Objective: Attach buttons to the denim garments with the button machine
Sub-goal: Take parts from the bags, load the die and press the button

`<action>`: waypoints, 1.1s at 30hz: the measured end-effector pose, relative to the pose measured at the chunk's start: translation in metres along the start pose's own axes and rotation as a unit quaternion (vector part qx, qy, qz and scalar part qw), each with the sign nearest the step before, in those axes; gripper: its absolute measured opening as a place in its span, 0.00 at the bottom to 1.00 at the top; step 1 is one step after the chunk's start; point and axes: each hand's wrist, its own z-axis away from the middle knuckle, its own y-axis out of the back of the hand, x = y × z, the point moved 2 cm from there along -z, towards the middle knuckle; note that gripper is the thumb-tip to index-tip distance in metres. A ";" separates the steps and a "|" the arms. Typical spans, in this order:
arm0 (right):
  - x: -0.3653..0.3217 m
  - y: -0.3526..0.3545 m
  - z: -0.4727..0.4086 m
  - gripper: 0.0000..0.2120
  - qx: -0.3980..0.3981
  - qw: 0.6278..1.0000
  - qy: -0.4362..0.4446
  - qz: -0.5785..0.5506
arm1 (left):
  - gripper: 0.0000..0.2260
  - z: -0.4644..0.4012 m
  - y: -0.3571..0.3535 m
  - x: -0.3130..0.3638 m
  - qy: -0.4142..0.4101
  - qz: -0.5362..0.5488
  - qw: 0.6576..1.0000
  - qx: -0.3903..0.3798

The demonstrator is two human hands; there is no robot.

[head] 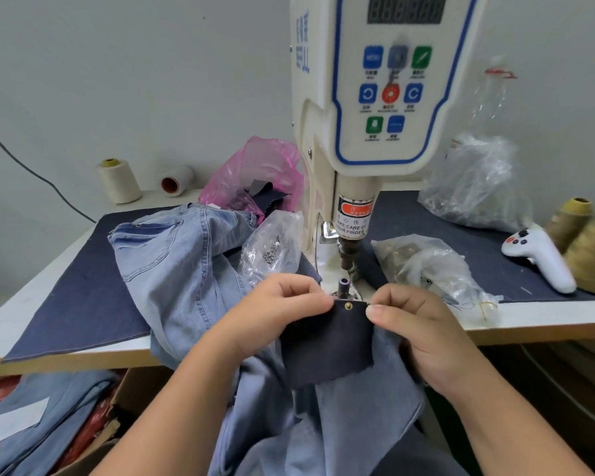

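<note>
Head view: the left hand (282, 304) and right hand (404, 312) each pinch a top corner of a small dark navy denim piece (327, 341) with a brass button (348, 306), just before the cream button machine (368, 97). The cloth looks light and limp, so a corner grip suits it.

Garment workshop: industrial button machine (375, 97) on a cloth-covered worktop (66, 304), thread cones (119, 182) at its far left corner, jeans (179, 262) heaped alongside.
</note>
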 end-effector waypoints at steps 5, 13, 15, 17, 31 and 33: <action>-0.026 -0.017 0.016 0.05 -0.024 0.998 0.020 0.048 | 0.08 0.017 -0.012 0.030 -0.007 -0.133 0.988 -0.081; -0.021 -0.032 0.030 0.14 -0.084 0.984 -0.066 0.145 | 0.05 0.034 -0.004 0.028 0.040 -0.209 0.973 -0.092; -0.018 -0.034 0.028 0.16 -0.074 0.978 -0.078 0.180 | 0.05 0.037 0.003 0.026 0.046 -0.177 0.981 -0.059; -0.017 -0.033 0.027 0.21 -0.085 0.971 -0.086 0.204 | 0.04 0.043 0.017 0.029 0.038 -0.091 0.995 -0.013; -0.011 -0.017 0.027 0.06 0.107 0.991 0.073 -0.033 | 0.06 0.049 0.056 0.014 -0.004 0.007 0.989 0.149; -0.015 -0.003 0.026 0.09 0.134 0.981 0.096 -0.104 | 0.18 0.048 0.046 0.010 0.022 -0.086 0.990 0.114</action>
